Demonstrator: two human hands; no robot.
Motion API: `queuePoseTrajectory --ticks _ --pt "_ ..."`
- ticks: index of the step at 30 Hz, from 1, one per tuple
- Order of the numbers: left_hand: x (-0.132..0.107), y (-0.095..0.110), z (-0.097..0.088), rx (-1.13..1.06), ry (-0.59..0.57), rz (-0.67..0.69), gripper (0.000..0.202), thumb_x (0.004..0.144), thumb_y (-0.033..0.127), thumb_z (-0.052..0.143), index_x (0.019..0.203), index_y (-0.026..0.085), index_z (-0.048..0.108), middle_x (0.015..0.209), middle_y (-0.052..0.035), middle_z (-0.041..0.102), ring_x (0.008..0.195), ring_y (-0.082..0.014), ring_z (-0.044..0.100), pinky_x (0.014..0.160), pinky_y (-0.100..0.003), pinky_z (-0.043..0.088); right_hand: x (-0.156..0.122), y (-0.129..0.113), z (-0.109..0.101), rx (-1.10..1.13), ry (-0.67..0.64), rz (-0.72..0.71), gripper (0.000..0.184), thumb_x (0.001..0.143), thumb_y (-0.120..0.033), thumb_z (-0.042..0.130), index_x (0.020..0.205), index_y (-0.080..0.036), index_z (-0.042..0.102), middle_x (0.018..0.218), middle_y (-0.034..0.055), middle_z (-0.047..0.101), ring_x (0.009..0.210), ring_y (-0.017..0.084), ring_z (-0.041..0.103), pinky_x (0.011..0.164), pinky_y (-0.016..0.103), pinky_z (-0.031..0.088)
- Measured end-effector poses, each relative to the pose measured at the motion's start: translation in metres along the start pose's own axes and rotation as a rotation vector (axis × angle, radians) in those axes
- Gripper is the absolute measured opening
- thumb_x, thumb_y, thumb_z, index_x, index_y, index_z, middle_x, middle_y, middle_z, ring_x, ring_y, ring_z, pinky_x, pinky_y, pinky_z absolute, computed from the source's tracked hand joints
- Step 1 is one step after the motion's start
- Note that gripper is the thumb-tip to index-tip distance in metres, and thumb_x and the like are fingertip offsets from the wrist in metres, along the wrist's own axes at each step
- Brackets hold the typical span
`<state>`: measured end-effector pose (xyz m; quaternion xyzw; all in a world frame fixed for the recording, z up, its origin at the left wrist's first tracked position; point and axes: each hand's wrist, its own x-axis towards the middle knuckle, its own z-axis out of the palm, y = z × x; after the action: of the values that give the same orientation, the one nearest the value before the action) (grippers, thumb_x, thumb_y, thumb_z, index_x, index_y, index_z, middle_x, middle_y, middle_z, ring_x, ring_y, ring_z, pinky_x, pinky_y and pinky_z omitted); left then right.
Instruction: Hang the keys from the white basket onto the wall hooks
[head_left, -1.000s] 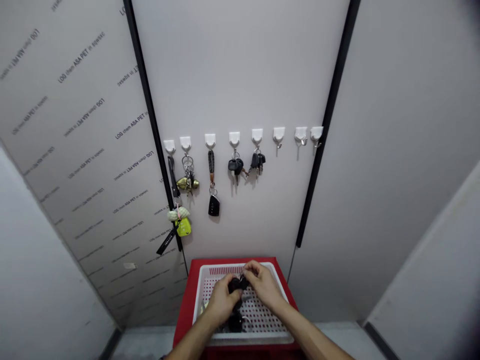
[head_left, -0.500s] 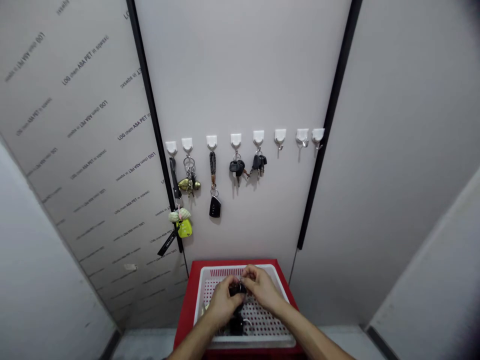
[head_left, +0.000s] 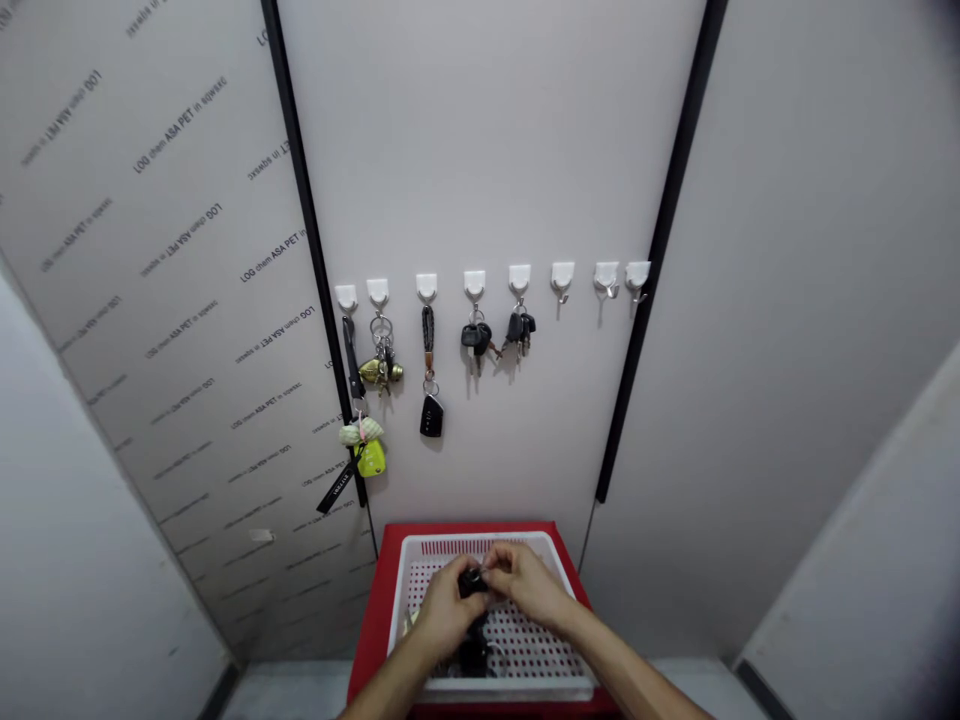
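Over a white perforated plastic basket point(head_left: 574, 640), my left hand point(head_left: 448, 603) is closed on a black key fob point(head_left: 471, 580). My right hand point(head_left: 521, 578) pinches at the fob's upper end, where a small metal ring seems to be; the fingertips hide most of it. Both hands are close together, nearly touching. Below them in the basket lie more dark keys point(head_left: 472, 657) and a metal ring, partly covered by my left hand and wrist. A pale item point(head_left: 410, 620) shows at the basket's left side.
White adhesive hooks point(head_left: 475, 284) line the wall. Keys hang on several: a yellow-green fob point(head_left: 371, 459), a brass-coloured charm point(head_left: 381, 372), a braided strap with black fob point(head_left: 431, 415), and two black-headed bunches point(head_left: 520, 328). Three right-hand hooks point(head_left: 562, 276) hold nothing. The basket stands on a red surface point(head_left: 373, 620).
The view has shifted slightly. My hands stay over the basket, and the black fob has turned a little between my fingers.
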<state>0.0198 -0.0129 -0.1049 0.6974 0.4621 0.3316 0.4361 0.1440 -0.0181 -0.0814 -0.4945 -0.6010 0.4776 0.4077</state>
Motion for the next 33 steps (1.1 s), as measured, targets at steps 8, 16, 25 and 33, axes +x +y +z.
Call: queuePoseTrajectory --ticks 8,16,25,33 --pt "-0.001 0.002 0.001 -0.035 -0.085 0.037 0.017 0.057 0.015 0.046 0.072 0.013 0.051 0.067 0.0008 0.052 0.065 -0.0113 0.044 0.06 -0.02 0.033 0.004 0.0 -0.006 0.103 0.027 0.048 0.009 0.056 -0.021 0.047 0.058 -0.015 0.041 0.041 -0.0085 0.04 0.035 0.004 0.038 0.038 0.017 0.03" --pt "0.018 0.045 -0.027 -0.199 -0.018 0.113 0.019 0.064 0.018 0.039 0.082 0.012 0.045 0.054 0.0032 0.045 0.048 -0.0062 0.04 0.047 -0.018 0.033 0.016 -0.069 -0.057 0.111 0.124 -0.011 0.016 0.054 -0.025 0.053 0.059 -0.013 0.046 0.041 -0.0057 0.049 0.037 0.005 0.044 0.043 0.018 0.036" --pt "0.072 0.18 -0.051 -0.135 0.181 0.362 0.016 0.067 0.014 0.037 0.08 0.012 0.046 0.053 0.0026 0.049 0.043 -0.0035 0.043 0.045 -0.015 0.034 0.037 -0.193 -0.117 0.199 0.476 -0.382 0.006 0.059 -0.015 0.054 0.059 -0.012 0.049 0.042 -0.0037 0.048 0.04 0.004 0.046 0.045 0.019 0.044" --pt "0.104 0.231 -0.044 -0.157 0.25 0.351 0.014 0.07 0.015 0.037 0.08 0.011 0.046 0.054 0.0014 0.051 0.038 -0.0027 0.042 0.045 -0.017 0.037 0.057 -0.234 -0.137 0.167 0.758 -0.473 0.01 0.062 -0.008 0.049 0.054 -0.012 0.045 0.042 -0.0035 0.046 0.037 0.004 0.045 0.038 0.018 0.043"
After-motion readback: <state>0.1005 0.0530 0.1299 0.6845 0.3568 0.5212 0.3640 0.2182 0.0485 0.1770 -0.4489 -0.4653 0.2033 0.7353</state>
